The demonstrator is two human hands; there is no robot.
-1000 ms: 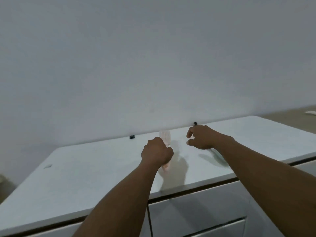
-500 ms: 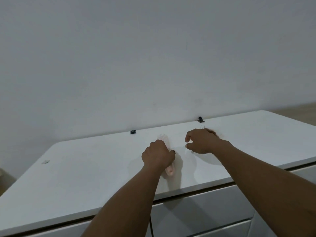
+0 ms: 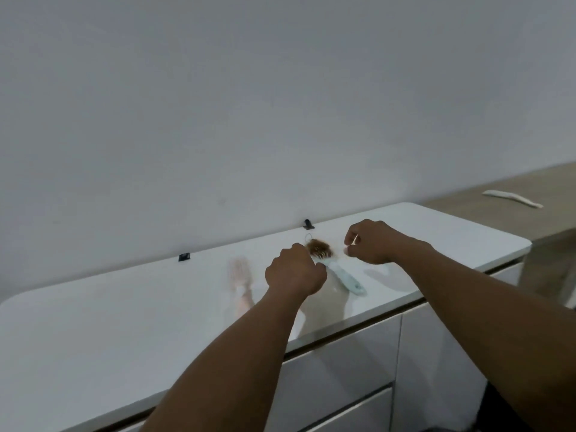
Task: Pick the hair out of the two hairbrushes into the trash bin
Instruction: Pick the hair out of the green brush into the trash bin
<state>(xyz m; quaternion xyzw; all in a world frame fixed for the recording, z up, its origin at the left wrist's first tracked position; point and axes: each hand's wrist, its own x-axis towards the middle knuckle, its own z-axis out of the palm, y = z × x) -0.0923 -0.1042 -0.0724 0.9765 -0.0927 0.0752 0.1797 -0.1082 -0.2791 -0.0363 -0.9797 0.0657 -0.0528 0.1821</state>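
A light blue hairbrush (image 3: 345, 275) lies on the white counter (image 3: 124, 307), its head matted with brown hair (image 3: 318, 247). My left hand (image 3: 294, 272) is curled at the brush's neck, fingers closed against it. My right hand (image 3: 371, 241) hovers just right of the brush head with thumb and fingers pinched together; nothing visible sits between them. A pink hairbrush (image 3: 240, 275), blurred, lies flat on the counter to the left of my left hand, untouched. No trash bin is in view.
Two small black clips (image 3: 184, 256) (image 3: 308, 224) sit where the counter meets the grey wall. White drawer fronts (image 3: 343, 369) hang below the counter edge. At the right stands a wooden surface with a pale long object (image 3: 512, 198).
My left hand has let go of the pink brush, now lying on the counter, and moved right to the blue brush. My right hand lifted off the blue brush, uncovering it.
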